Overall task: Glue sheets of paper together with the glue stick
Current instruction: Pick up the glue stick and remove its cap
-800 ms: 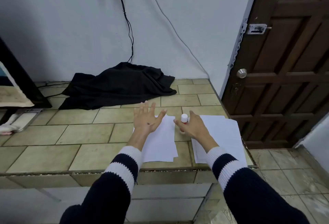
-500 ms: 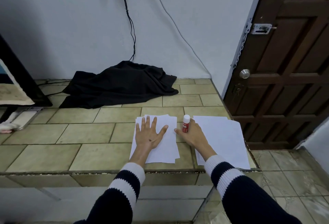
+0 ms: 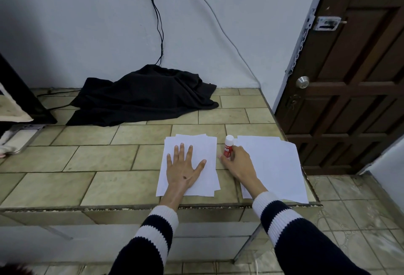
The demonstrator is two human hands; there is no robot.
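Two piles of white paper lie on the tiled counter. My left hand [image 3: 183,165] rests flat, fingers spread, on the left pile of sheets [image 3: 205,150]. The right pile of sheets [image 3: 275,165] lies near the counter's right edge. Between the piles a red glue stick [image 3: 228,149] with a white cap stands upright on the tiles. My right hand [image 3: 238,163] curls around its lower part, thumb on the counter to its left.
A crumpled black cloth [image 3: 144,97] lies at the back of the tiled counter [image 3: 87,165], under hanging cables [image 3: 160,29]. A brown door [image 3: 354,82] stands just right of the counter. A dark slanted object [image 3: 24,99] occupies the left side.
My left hand came down from hovering with the palm raised to lying flat on the left pile. My right hand set the glue stick upright between the piles and still holds it.
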